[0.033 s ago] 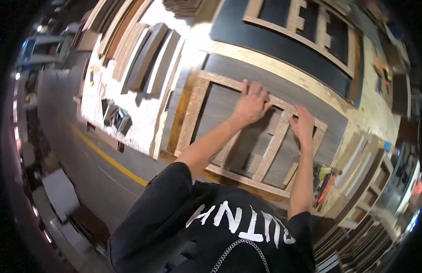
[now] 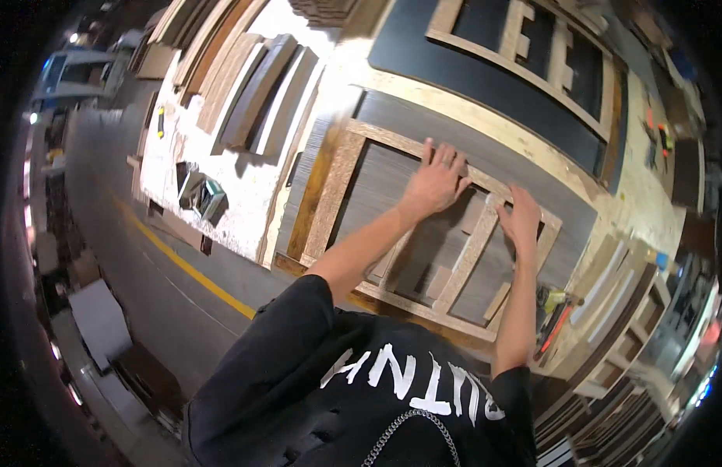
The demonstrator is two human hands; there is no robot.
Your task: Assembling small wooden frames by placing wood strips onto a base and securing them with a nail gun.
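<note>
A wooden frame [image 2: 471, 253] of pale strips with crossbars lies flat on a grey wood-grain panel [image 2: 409, 115] before me. My left hand [image 2: 436, 183] rests on the frame's far rail, its fingers spread across the strip. Farther right along the same rail lies my right hand [image 2: 521, 219], fingers stretched over the edge with the thumb apart. Both palms face down. Small wood blocks [image 2: 436, 282] sit inside the frame, beside its crossbars. My forearms hide parts of the near side.
Beyond, a second wooden frame [image 2: 509, 61] lies on a dark panel [image 2: 454, 74]. Stacked strips [image 2: 260, 93], a yellow cutter [image 2: 160, 123] and metal pieces [image 2: 201, 196] occupy the left bench. Tools with red handles [image 2: 554, 328] lie at the right. A yellow-lined floor [image 2: 182, 265] runs along the left.
The view has shifted slightly, and the scene appears a little farther right. Both hands keep about the same places on the frame's far rail.
</note>
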